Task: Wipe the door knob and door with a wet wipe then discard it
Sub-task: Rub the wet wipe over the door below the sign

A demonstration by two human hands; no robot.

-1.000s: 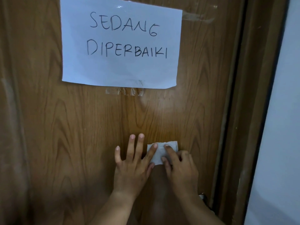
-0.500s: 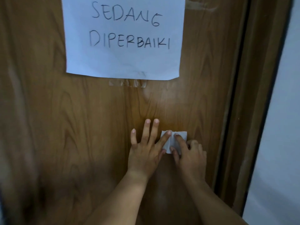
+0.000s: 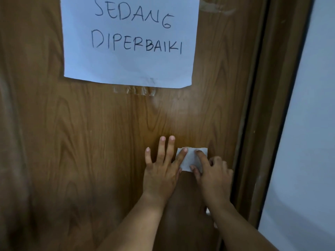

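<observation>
White and folded into a small rectangle, the wet wipe lies flat against the wooden door, low on its right side and near the door frame. Both hands press it there. The left hand is spread open with its palm on the wood, and only its index fingertip reaches onto the wipe's upper left corner. The right hand pins the wipe with an extended index finger and the thumb at the lower edge (its other fingers are curled in, gripping nothing that can be seen). Above them a paper sign reading "SEDANG DIPERBAIKI" is stuck to the door, with a bit of clear tape under its bottom edge. A pale wall runs beyond the frame.
</observation>
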